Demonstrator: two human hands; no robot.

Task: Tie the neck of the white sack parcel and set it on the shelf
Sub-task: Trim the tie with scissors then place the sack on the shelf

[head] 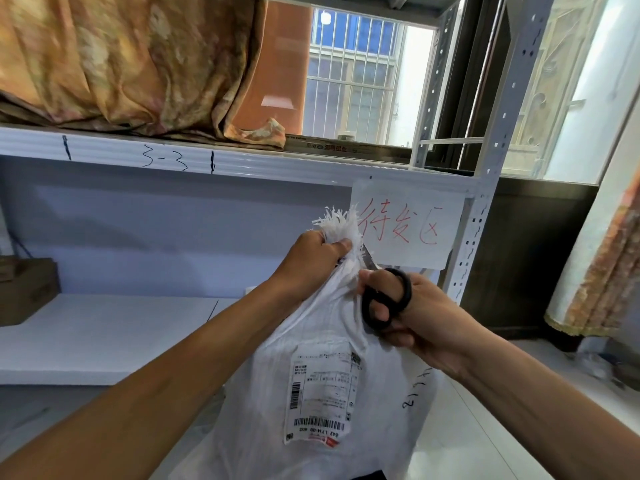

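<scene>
Both hands are busy at the top of the white sack. The left hand is closed in a fist round the gathered neck, squeezing the cloth into a tight bunch. A frayed fringe of loose white strands sprouts above the knuckles. The right hand grips a pair of scissors just right of the neck, with fingers curled through the rounded black loops of the handle. The thin grey metal blades point up and touch the bunched cloth just under the left fist; whether they are parted I cannot tell.

The sack is of woven plastic, slightly see-through, creased and pulled into folds below the neck. It hangs from the left hand in front of the shelf, not on it. A rectangular printed label with barcodes lies flat on the sack's front, and black handwriting runs down the cloth to the right of it.

Behind the sack the shelf is of white painted metal with smooth flat boards and a perforated upright. A paper sign with red brush characters hangs just behind and right of the fringe. Well left of the sack a brown cardboard box sits on the shelf board. Above and left, crumpled orange patterned fabric is heaped on the upper board.
</scene>
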